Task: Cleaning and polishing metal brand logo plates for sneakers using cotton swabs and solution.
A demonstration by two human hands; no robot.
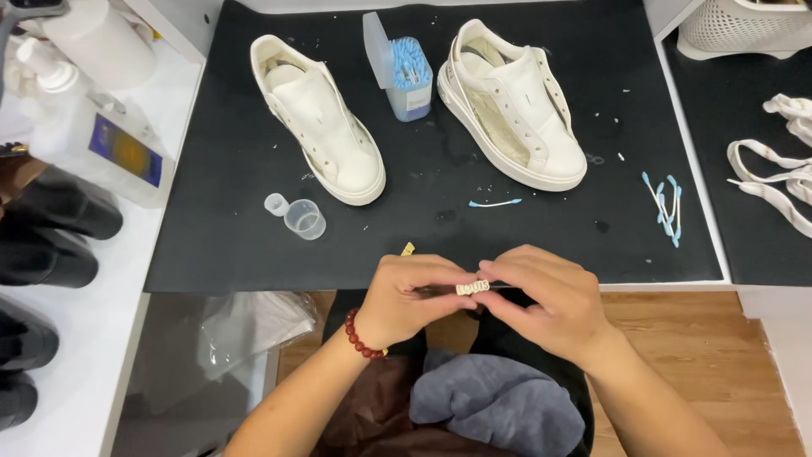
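Note:
Both my hands meet at the front edge of a black mat [211,195]. Between the fingertips of my left hand [406,298] and my right hand [541,296] sits a small pale metal shoe charm [472,288] with raised lettering, pinched from both sides. A red bead bracelet [359,336] circles my left wrist. On the mat lie two white laceless sneakers, one at the left [317,114] and one at the right [512,101].
A clear box of blue cotton swabs [402,72] stands between the shoes. Small clear cups [296,216], a loose swab [495,203], used swabs [666,203], white laces [774,182], a bottle [93,140], black shoes [51,224] and a grey cloth [491,398] surround me.

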